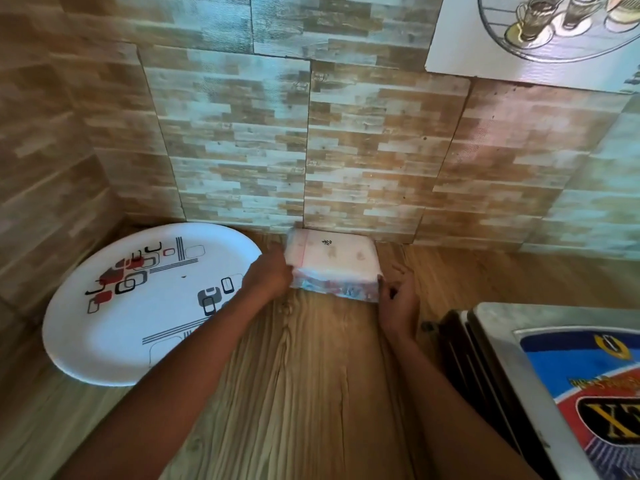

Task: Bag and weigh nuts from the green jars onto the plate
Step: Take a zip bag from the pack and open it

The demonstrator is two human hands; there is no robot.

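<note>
Grasped a wrapped packet (332, 261) at either end with left hand (270, 276) and right hand (398, 306), beside plate (86, 341) on worktop (311, 375).

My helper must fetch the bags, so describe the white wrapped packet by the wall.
Follow the brick-patterned wall down to the wooden tabletop. The white plastic-wrapped packet lies at the wall's foot, between the round white patterned plate and the metal scale. It alone is rectangular and pink-tinted.

2 forearms outstretched, left hand (273, 277) and right hand (398, 306) gripping opposite ends of 1 packet (332, 258)
</note>
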